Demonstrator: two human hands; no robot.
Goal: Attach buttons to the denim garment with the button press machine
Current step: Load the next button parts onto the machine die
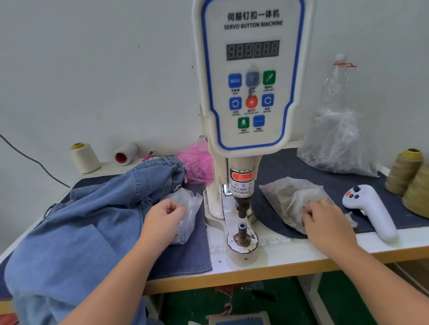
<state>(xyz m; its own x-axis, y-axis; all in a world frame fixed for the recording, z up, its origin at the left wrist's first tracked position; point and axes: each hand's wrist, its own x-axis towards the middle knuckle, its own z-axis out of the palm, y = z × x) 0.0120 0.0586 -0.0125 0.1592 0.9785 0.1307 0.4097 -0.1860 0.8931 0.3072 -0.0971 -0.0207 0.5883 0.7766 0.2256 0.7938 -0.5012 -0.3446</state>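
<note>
The white servo button press machine [251, 69] stands mid-table, its lower die post [242, 231] bare under the punch [242, 205]. A light blue denim garment [83, 222] lies heaped at the left and hangs over the front edge. My left hand [163, 217] has its fingers curled inside a small clear plastic bag [190, 212] beside the denim; what it holds is hidden. My right hand [328, 222] reaches into another clear bag of small metal parts [289, 201] right of the machine, fingertips buried in it.
A white handheld controller [370, 209] lies right of my right hand. Olive thread cones [421, 190] stand at the far right, a big bag of parts [335, 142] and a clear bottle [337, 80] behind. Cream spools [84, 157] and a pink bag [197, 163] sit at the back left.
</note>
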